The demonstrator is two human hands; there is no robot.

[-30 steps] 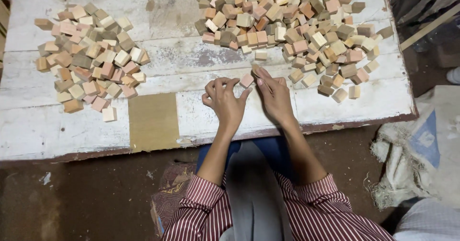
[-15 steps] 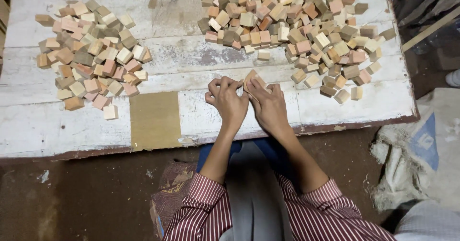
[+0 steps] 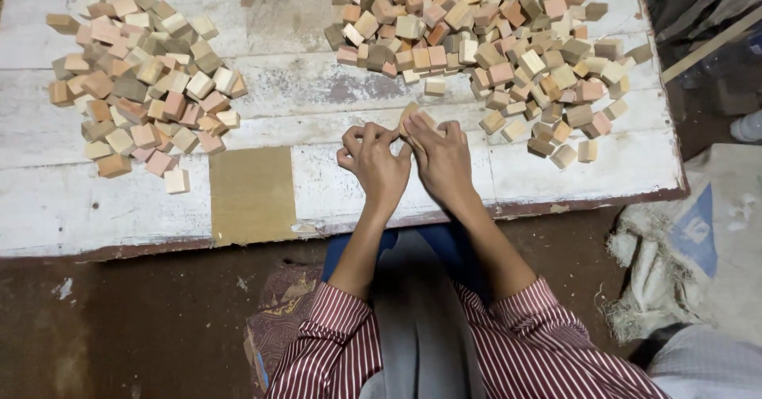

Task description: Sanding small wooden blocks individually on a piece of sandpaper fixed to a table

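both hands are meeting over the desk (image 3: 333,192), pinching one small wood block (image 3: 410,118) that's sitting at the fingertips, tilted. right hand (image 3: 441,159) is curling round it, left hand (image 3: 373,161) is touching its near edge. big pile (image 3: 484,42) is lying just beyond, up and right.

Two bare hands (image 3: 409,161) over one worn, white-painted wooden plank table (image 3: 71,208), pressed together around one small tan wooden block (image 3: 410,116). Two heaps of small cube-shaped wooden blocks in tan, pink and pale brown on that table: one heap (image 3: 143,81) toward its left end, one larger heap (image 3: 484,42) toward its right end, each too crowded for an exact count. One flat brown rectangular patch (image 3: 252,194) at the near edge of the table, and two red-and-white striped sleeves (image 3: 444,351) below that edge.
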